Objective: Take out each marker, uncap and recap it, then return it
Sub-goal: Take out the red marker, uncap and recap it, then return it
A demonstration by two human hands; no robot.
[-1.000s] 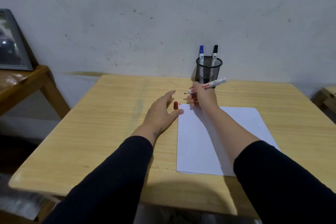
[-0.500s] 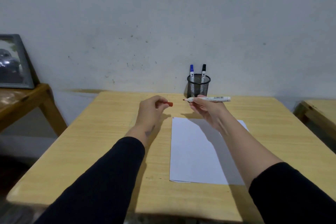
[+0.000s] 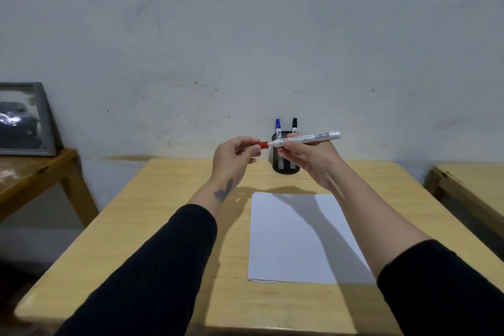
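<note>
The left hand (image 3: 234, 155) pinches the red cap (image 3: 263, 144) against the marker (image 3: 306, 139) gripped in the right hand (image 3: 311, 158).

Above the wooden table (image 3: 169, 226), the right hand (image 3: 311, 161) grips a white marker (image 3: 305, 139) held almost level, while the left hand (image 3: 234, 155) pinches the red cap (image 3: 263, 144) at the marker's tip (cap and barrel meet end to end). Behind them a black mesh cup (image 3: 285, 165) holds a blue-capped marker (image 3: 278, 128) and a black-capped marker (image 3: 294, 125). A white sheet (image 3: 294, 243) lies below.
</note>
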